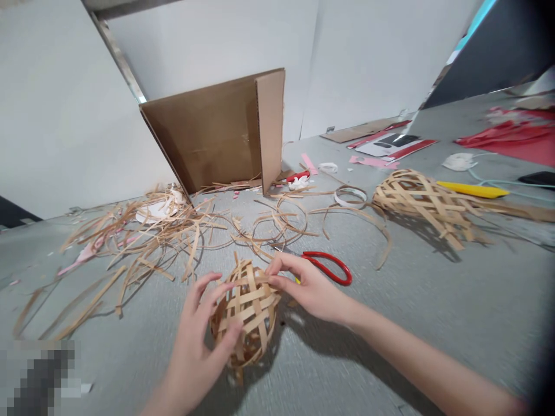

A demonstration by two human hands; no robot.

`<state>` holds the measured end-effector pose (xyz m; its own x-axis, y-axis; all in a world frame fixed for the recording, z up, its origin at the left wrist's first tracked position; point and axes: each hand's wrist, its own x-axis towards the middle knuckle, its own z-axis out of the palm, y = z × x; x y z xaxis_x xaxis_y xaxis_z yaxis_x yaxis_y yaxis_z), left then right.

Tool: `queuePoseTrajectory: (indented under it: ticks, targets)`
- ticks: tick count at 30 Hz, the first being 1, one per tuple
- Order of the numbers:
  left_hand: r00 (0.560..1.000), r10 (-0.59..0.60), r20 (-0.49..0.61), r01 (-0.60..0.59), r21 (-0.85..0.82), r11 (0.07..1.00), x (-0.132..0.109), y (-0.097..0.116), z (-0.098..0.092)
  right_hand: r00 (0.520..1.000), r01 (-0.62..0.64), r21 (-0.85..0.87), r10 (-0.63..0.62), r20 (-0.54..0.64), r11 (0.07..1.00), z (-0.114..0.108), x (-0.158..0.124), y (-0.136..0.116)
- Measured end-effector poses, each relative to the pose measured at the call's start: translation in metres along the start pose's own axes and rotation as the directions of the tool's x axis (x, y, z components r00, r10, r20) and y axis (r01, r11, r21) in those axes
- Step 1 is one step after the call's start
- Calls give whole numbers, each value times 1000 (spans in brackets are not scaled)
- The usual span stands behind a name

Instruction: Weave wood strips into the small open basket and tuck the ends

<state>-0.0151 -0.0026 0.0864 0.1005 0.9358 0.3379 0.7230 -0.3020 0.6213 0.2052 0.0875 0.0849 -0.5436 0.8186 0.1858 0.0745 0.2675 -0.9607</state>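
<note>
A small ball-shaped piece woven from flat bamboo strips [254, 309] rests on the grey tabletop near the front. My left hand [202, 335] curves around its left side, fingers spread, with the thumb across its front. Between the thumb and fingertips of my right hand [306, 283] is a strip at the upper right of the weave. Just beyond that hand lie red-handled scissors [347, 271], their blades partly hidden behind it. A second woven bamboo piece [416, 199], longer and with loose strip ends, lies at the right.
Loose bamboo strips [173, 231] are heaped at the left and spread across the middle. An open cardboard box [271, 127] stands against the white panel. A tape roll [350, 197], a yellow cutter [472, 189] and red cloth [515, 138] lie to the right.
</note>
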Motion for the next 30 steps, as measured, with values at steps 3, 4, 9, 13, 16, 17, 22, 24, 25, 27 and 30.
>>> queuePoseTrajectory:
  ticks: [3, 4, 9, 13, 16, 17, 22, 24, 25, 27, 30]
  targets:
    - [997, -54, 60, 56, -35, 998, -10, -9, 10, 999, -28, 45, 29, -23, 999, 3, -8, 11]
    - [994, -68, 80, 73, -56, 996, -11, -11, 14, 999, -38, 62, 40, -25, 997, 5, -10, 14]
    - [988, -89, 125, 106, -133, 985, -11, -8, 20, 995, -61, 108, 69, -71, 992, 6, -18, 22]
    - [991, -100, 87, 113, -168, 979, -10, -7, 20, 1000, -11, 24, 10, 17, 1000, -5, -25, 19]
    - [992, -112, 55, 121, -191, 974, -11, -10, 22, 995, 76, -163, -66, 69, 984, -10, -29, 16]
    - [992, -114, 56, 123, -196, 973, -12, -11, 22, 993, 109, -210, -98, 63, 972, -10, -29, 16]
    - [995, -84, 54, 91, -149, 985, -13, -13, 23, 976, 215, -299, -214, 39, 930, -6, -29, 21]
    - [997, -55, 57, 61, -114, 992, -12, -12, 24, 972, 233, -310, -231, 41, 922, -5, -30, 23]
    - [997, -41, 65, 47, -105, 993, -12, -11, 24, 970, 242, -319, -239, 47, 916, -4, -30, 23]
    - [997, -8, 81, 16, -100, 995, -11, -10, 25, 965, 260, -342, -254, 62, 903, -3, -30, 24]
    - [997, 35, 69, -28, -91, 995, -11, -10, 26, 954, 293, -360, -294, 54, 886, 0, -30, 25]
